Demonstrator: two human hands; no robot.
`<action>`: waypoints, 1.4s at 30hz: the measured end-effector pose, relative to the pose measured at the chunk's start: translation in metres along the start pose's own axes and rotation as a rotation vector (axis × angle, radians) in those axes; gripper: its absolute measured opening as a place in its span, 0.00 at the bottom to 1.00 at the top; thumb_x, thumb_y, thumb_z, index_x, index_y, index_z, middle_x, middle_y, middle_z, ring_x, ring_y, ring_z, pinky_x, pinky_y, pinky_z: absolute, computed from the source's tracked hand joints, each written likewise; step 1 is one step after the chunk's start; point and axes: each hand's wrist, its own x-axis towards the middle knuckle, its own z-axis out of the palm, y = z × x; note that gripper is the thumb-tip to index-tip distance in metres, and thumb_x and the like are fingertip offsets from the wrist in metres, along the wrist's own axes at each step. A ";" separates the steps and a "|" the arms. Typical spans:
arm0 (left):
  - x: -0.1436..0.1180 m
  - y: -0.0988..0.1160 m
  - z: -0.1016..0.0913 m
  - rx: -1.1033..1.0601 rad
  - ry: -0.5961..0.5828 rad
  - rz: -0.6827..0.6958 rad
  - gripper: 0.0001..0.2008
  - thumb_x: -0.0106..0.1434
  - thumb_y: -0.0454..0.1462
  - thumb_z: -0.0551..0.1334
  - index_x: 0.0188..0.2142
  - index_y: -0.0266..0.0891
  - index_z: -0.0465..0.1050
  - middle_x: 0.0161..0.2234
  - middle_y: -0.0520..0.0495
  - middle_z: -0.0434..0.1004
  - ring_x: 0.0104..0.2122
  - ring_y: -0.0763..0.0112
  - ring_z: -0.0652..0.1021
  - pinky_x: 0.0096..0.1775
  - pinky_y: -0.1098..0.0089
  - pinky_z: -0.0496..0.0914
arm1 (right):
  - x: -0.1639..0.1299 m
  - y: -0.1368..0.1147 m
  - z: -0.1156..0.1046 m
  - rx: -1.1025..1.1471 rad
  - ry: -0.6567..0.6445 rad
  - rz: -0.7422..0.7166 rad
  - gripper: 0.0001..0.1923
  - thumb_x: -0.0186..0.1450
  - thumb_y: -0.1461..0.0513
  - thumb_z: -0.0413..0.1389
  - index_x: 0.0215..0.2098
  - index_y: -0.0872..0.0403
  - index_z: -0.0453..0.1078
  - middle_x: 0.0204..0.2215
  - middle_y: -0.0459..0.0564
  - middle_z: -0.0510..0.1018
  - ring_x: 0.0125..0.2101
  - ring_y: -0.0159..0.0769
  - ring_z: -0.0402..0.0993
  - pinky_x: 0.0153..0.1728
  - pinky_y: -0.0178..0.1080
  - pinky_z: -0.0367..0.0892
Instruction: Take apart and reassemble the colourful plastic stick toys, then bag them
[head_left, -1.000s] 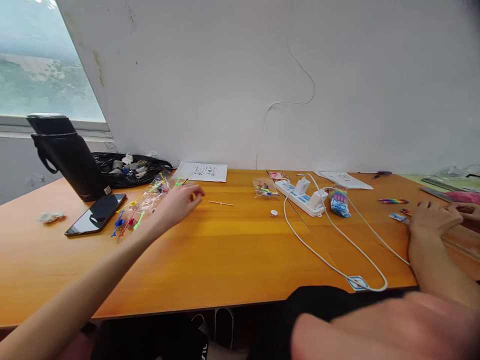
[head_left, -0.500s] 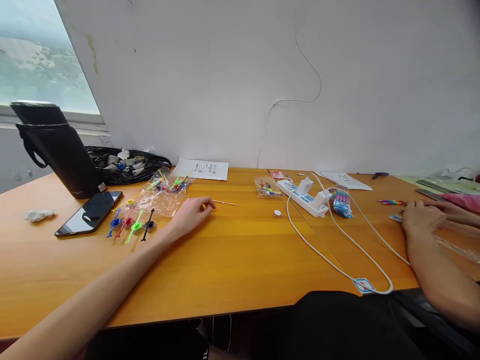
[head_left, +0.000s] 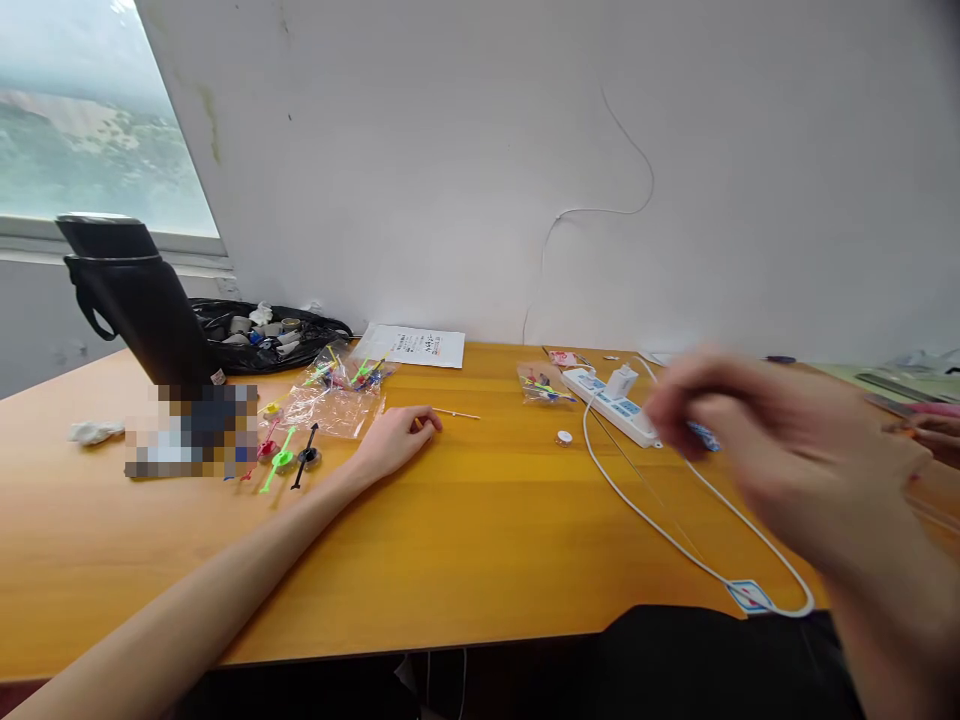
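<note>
Our left hand (head_left: 396,438) rests on the orange wooden tabletop (head_left: 480,540), grip pinched shut on the thin white stick (head_left: 456,413); assembled coloured plastic picks (head_left: 289,455) lie nearby; our blurred right hand (head_left: 780,450) hovers, grip indeterminate

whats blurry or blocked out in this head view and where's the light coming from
Head view: the right hand is smeared by motion blur, raised in front of the power strip; the left hand on the table is sharp. A pixelated patch masks something beside the black flask. Daylight enters from the window at upper left; edges bend with wide-angle distortion.
</note>
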 end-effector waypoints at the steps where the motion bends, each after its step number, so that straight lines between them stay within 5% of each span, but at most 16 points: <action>1: 0.000 0.000 0.000 0.000 0.000 -0.003 0.13 0.63 0.40 0.55 0.38 0.43 0.79 0.31 0.50 0.80 0.29 0.66 0.77 0.33 0.71 0.64 | 0.006 -0.001 0.017 -0.021 -0.078 0.038 0.12 0.70 0.60 0.45 0.36 0.47 0.71 0.29 0.48 0.75 0.25 0.36 0.69 0.28 0.40 0.63; 6: -0.003 0.002 0.000 -0.004 0.005 0.002 0.13 0.63 0.40 0.55 0.37 0.43 0.79 0.29 0.50 0.80 0.29 0.66 0.77 0.33 0.71 0.64 | 0.017 0.065 0.099 -0.361 -0.381 0.125 0.11 0.64 0.66 0.51 0.42 0.52 0.72 0.49 0.55 0.74 0.40 0.42 0.74 0.41 0.41 0.66; 11: -0.004 0.002 -0.002 -0.030 0.012 0.023 0.13 0.64 0.40 0.55 0.37 0.43 0.79 0.31 0.50 0.80 0.30 0.66 0.77 0.34 0.70 0.64 | 0.000 0.108 0.120 -0.508 -0.486 0.179 0.11 0.64 0.68 0.51 0.41 0.56 0.73 0.44 0.58 0.75 0.44 0.46 0.74 0.43 0.41 0.64; 16: -0.005 0.008 0.000 -0.266 -0.020 0.025 0.12 0.64 0.40 0.55 0.40 0.41 0.77 0.31 0.48 0.80 0.30 0.67 0.77 0.37 0.69 0.69 | 0.011 0.089 0.124 -0.325 -0.497 0.152 0.09 0.62 0.70 0.53 0.37 0.57 0.73 0.39 0.56 0.77 0.38 0.41 0.76 0.41 0.40 0.66; 22: -0.008 0.014 0.008 -0.829 -0.241 0.023 0.20 0.65 0.48 0.61 0.50 0.39 0.71 0.47 0.39 0.79 0.39 0.66 0.80 0.41 0.67 0.74 | 0.045 0.032 0.166 0.121 -0.431 -0.193 0.07 0.65 0.66 0.56 0.42 0.53 0.71 0.41 0.52 0.77 0.38 0.37 0.76 0.41 0.38 0.69; 27: -0.003 0.004 0.010 -1.000 -0.121 -0.129 0.21 0.58 0.48 0.68 0.44 0.37 0.72 0.42 0.42 0.79 0.36 0.68 0.80 0.45 0.64 0.75 | 0.068 0.006 0.197 0.131 -0.421 -0.273 0.06 0.66 0.66 0.57 0.41 0.54 0.71 0.42 0.52 0.75 0.38 0.36 0.76 0.42 0.38 0.69; 34: 0.002 -0.005 0.012 -1.168 0.013 -0.283 0.16 0.57 0.42 0.70 0.40 0.36 0.71 0.42 0.42 0.80 0.38 0.69 0.80 0.49 0.63 0.74 | 0.058 0.032 0.216 0.028 -0.296 -0.173 0.24 0.67 0.68 0.52 0.61 0.53 0.59 0.55 0.57 0.68 0.52 0.42 0.69 0.54 0.44 0.65; 39: 0.001 -0.002 0.008 -1.263 0.055 -0.337 0.12 0.56 0.39 0.70 0.38 0.36 0.73 0.45 0.40 0.80 0.42 0.66 0.81 0.55 0.63 0.72 | 0.046 0.059 0.218 -0.184 -0.339 -0.089 0.11 0.70 0.66 0.49 0.49 0.56 0.67 0.49 0.59 0.72 0.51 0.46 0.67 0.56 0.49 0.62; 42: 0.001 -0.001 0.007 -1.292 0.034 -0.350 0.10 0.57 0.38 0.69 0.36 0.37 0.74 0.46 0.40 0.80 0.43 0.66 0.81 0.56 0.63 0.72 | 0.048 0.065 0.220 -0.069 -0.336 -0.005 0.05 0.69 0.66 0.51 0.38 0.56 0.69 0.43 0.57 0.74 0.47 0.44 0.68 0.54 0.49 0.63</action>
